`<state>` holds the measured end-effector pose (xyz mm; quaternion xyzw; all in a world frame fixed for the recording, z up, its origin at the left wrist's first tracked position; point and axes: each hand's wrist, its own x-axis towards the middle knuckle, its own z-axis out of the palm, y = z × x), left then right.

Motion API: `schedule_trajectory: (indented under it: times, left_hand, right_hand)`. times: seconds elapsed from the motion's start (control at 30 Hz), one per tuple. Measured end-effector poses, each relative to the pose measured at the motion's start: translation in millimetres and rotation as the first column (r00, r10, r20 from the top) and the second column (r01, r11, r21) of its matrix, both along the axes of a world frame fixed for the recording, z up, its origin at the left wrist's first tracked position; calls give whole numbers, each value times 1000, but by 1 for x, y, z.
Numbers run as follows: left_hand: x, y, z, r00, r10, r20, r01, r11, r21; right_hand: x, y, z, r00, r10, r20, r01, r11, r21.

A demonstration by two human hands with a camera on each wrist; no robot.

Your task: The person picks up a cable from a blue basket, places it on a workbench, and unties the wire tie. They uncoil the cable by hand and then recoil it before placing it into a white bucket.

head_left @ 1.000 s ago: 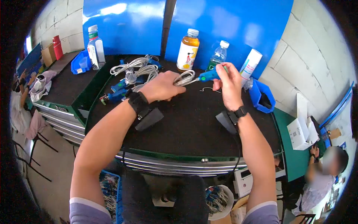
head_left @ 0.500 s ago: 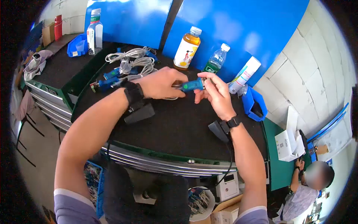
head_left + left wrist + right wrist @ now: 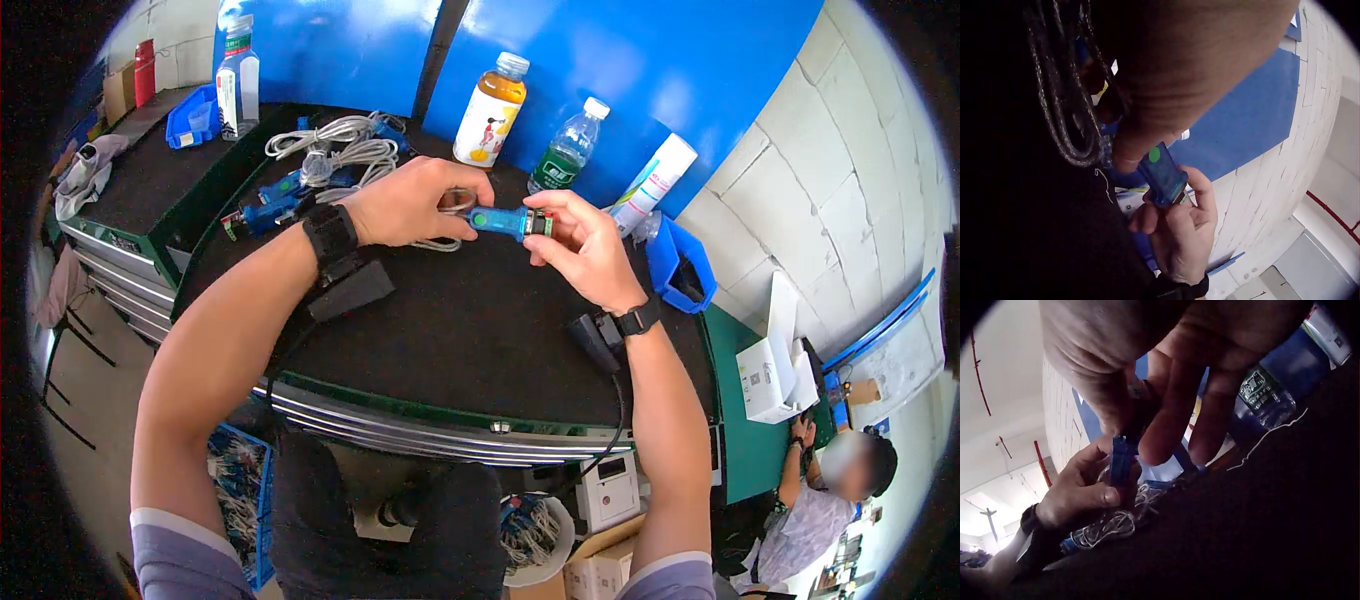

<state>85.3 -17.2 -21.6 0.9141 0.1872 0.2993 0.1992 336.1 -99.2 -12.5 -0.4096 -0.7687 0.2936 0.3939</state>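
Between the two hands a translucent blue connector (image 3: 497, 221) with a green dot lies about level above the black mat. My left hand (image 3: 415, 203) pinches its cable end, and loops of grey cable (image 3: 1060, 119) hang by that hand's fingers in the left wrist view. The connector's metal end is pinched by the thumb and fingers of my right hand (image 3: 585, 250). In the right wrist view the connector (image 3: 1124, 464) shows between both hands, its far end partly hidden by fingers. More coiled cables (image 3: 365, 152) with blue connectors lie left of my left hand.
Along the blue panel stand an amber drink bottle (image 3: 488, 122), a green-labelled bottle (image 3: 560, 160) and a white spray can (image 3: 655, 180). A blue bin (image 3: 690, 262) sits at the right edge. Another bottle (image 3: 238, 90) and bin (image 3: 195, 118) are at left; a person (image 3: 815, 520) is at lower right.
The right hand has moved from the connector's upper right to its metal end, and the connector has come closer to the left hand and levelled out. The head view has shifted slightly.
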Motion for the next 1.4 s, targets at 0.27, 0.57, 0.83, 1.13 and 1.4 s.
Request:
schedule_trajectory:
  times: [0.27, 0.57, 0.83, 1.13, 1.4]
  left_hand:
    - [1, -4, 1, 1000, -5, 28, 6, 999, -35]
    - [1, -1, 0, 1000, -8, 23, 9, 999, -45]
    - [2, 0, -2, 999, -15, 46, 14, 1000, 23]
    - [2, 0, -2, 999, -38, 9, 39, 999, -30]
    - [2, 0, -1, 1000, 1, 23, -1, 1000, -11]
  right_hand:
    - [2, 2, -3, 1000, 2, 14, -2, 1000, 29]
    - [3, 3, -4, 1000, 0, -19, -1, 1000, -31]
    - [9, 7, -3, 999, 27, -30, -29, 998, -57]
    - [15, 10, -5, 996, 28, -84, -43, 982, -183]
    - [16, 12, -5, 1000, 2, -24, -6, 988, -154]
